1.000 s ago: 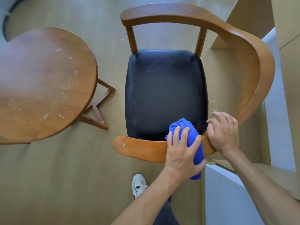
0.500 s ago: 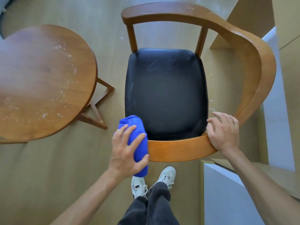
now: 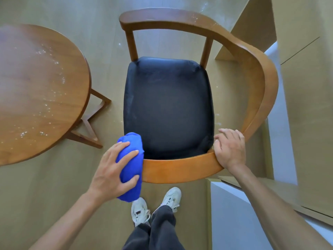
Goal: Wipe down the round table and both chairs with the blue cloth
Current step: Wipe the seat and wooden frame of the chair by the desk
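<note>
Your left hand (image 3: 115, 170), clamped on the blue cloth (image 3: 131, 165), has slid it leftward to the chair rail (image 3: 180, 168) end (rail pass nearly done); right hand (image 3: 229, 147) still grips the rail.

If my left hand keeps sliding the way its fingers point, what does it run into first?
Likely the black padded seat cushion: the left hand, gripping the blue cloth, points up-right across the wooden chair's curved rail. Depth is unclear.
</note>
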A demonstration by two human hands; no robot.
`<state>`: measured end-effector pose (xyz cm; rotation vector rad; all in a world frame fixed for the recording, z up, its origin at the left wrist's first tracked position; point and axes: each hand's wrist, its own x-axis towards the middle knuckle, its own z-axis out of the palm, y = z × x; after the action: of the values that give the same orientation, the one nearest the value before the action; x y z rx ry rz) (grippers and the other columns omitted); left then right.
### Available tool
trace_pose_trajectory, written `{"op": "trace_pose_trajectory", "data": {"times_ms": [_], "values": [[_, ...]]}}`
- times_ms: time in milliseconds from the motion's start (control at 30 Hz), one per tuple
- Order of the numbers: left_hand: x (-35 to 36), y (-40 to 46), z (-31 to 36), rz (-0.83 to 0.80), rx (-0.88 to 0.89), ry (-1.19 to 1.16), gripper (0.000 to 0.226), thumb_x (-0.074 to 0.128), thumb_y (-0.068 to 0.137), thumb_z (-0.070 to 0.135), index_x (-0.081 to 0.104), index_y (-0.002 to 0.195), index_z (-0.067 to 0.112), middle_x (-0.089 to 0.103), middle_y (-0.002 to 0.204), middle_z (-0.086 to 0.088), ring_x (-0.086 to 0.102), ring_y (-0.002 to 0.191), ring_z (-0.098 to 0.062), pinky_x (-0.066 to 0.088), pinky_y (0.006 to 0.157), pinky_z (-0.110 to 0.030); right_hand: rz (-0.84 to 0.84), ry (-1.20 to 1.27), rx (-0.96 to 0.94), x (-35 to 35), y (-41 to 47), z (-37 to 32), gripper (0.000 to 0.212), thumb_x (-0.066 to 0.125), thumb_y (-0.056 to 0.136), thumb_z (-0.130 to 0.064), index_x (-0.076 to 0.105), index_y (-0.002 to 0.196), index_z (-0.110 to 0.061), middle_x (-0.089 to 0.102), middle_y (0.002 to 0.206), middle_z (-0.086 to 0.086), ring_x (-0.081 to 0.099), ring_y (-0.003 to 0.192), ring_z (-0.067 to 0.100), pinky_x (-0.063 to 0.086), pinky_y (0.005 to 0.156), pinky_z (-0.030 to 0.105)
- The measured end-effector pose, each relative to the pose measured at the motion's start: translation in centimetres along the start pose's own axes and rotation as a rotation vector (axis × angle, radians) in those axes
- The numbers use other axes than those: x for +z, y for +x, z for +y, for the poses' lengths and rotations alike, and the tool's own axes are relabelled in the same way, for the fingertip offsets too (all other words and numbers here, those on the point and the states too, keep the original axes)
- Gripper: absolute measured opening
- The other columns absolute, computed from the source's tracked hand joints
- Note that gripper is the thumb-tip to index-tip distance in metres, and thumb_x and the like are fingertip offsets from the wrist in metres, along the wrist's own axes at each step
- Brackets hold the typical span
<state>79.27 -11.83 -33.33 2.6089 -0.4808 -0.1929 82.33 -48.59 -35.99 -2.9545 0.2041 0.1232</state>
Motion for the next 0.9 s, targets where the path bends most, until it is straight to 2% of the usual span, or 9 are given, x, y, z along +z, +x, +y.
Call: {"op": "trace_pose_trajectory", "data": {"times_ms": [67, 233, 433, 500, 633, 767, 833, 900], "values": [[0.3, 0.0, -0.3, 0.025, -0.032, -0.016, 0.06, 0.062, 0.071, 0.042, 0.067, 0.119, 0.007, 0.048, 0.135, -0.018, 0.045, 0.125, -0.04, 0.036, 0.105, -0.05, -0.028, -0.004, 0.008, 0.0, 0.0, -0.1, 0.035, 0.04, 0.085, -0.022, 0.072, 0.093, -0.011, 0.064, 0.117, 0.005, 0.053, 0.116, 0.022, 0.025, 0.112, 0.042], [2.8, 0.8, 4.0, 0.12, -0.045, -0.009, 0.056, 0.063, 0.069, 0.042, 0.07, 0.114, 0.008, 0.052, 0.132, -0.02, 0.045, 0.124, -0.045, 0.031, 0.106, -0.058, -0.031, -0.001, 0.014, 0.3, 0.1, -0.1, 0.036, 0.039, 0.085, -0.023, 0.072, 0.094, -0.012, 0.064, 0.118, 0.004, 0.053, 0.116, 0.021, 0.026, 0.111, 0.041], [7.3, 3.6, 14.4, 0.017, -0.067, 0.019, 0.059, 0.067, 0.066, 0.047, 0.068, 0.117, 0.017, 0.056, 0.129, -0.017, 0.047, 0.121, -0.043, 0.036, 0.103, -0.057, -0.012, 0.008, 0.012, 0.3, 0.2, 0.1, 0.034, 0.041, 0.085, -0.022, 0.073, 0.092, -0.011, 0.066, 0.114, 0.006, 0.056, 0.112, 0.022, 0.028, 0.109, 0.041], [8.1, 4.5, 15.7, 0.001, -0.074, 0.018, 0.058, 0.066, 0.067, 0.047, 0.067, 0.117, 0.017, 0.057, 0.128, -0.016, 0.05, 0.12, -0.042, 0.038, 0.102, -0.056, -0.001, 0.021, 0.007, 0.3, 0.2, 0.2, 0.033, 0.042, 0.084, -0.02, 0.073, 0.09, -0.009, 0.067, 0.112, 0.006, 0.057, 0.111, 0.023, 0.029, 0.108, 0.041], [6.0, 3.1, 11.5, -0.01, 0.04, 0.034, 0.059, 0.064, 0.067, 0.045, 0.069, 0.116, 0.011, 0.057, 0.128, -0.018, 0.052, 0.119, -0.041, 0.04, 0.101, -0.054, 0.007, 0.063, 0.004, 0.4, 0.1, 0.5, 0.033, 0.043, 0.082, -0.018, 0.073, 0.091, -0.009, 0.067, 0.111, 0.006, 0.058, 0.109, 0.023, 0.028, 0.109, 0.04], [0.9, 0.2, 3.3, -0.024, -0.082, 0.09, 0.061, 0.06, 0.071, 0.044, 0.066, 0.119, 0.006, 0.05, 0.134, -0.019, 0.047, 0.121, -0.042, 0.036, 0.105, -0.053, 0.037, 0.105, 0.0, 0.7, 0.0, 0.6, 0.03, 0.046, 0.08, -0.016, 0.073, 0.089, -0.008, 0.069, 0.107, 0.006, 0.06, 0.104, 0.025, 0.029, 0.107, 0.041], [-0.5, -0.1, 1.4, -0.049, -0.157, 0.088, 0.064, 0.056, 0.072, 0.044, 0.064, 0.121, 0.004, 0.046, 0.135, -0.021, 0.045, 0.122, -0.042, 0.036, 0.106, -0.05, 0.057, 0.121, -0.007, 0.8, 0.0, 0.6, 0.028, 0.047, 0.078, -0.015, 0.073, 0.087, -0.008, 0.069, 0.105, 0.005, 0.061, 0.101, 0.025, 0.03, 0.106, 0.041], [-0.1, 0.1, 1.7, -0.014, -0.193, 0.097, 0.063, 0.055, 0.073, 0.043, 0.064, 0.119, 0.002, 0.046, 0.133, -0.023, 0.042, 0.122, -0.043, 0.035, 0.105, -0.053, 0.071, 0.127, -0.017, 0.9, 0.1, 0.7, 0.027, 0.049, 0.078, -0.015, 0.073, 0.087, -0.009, 0.069, 0.104, 0.005, 0.062, 0.1, 0.025, 0.03, 0.105, 0.04]]}}
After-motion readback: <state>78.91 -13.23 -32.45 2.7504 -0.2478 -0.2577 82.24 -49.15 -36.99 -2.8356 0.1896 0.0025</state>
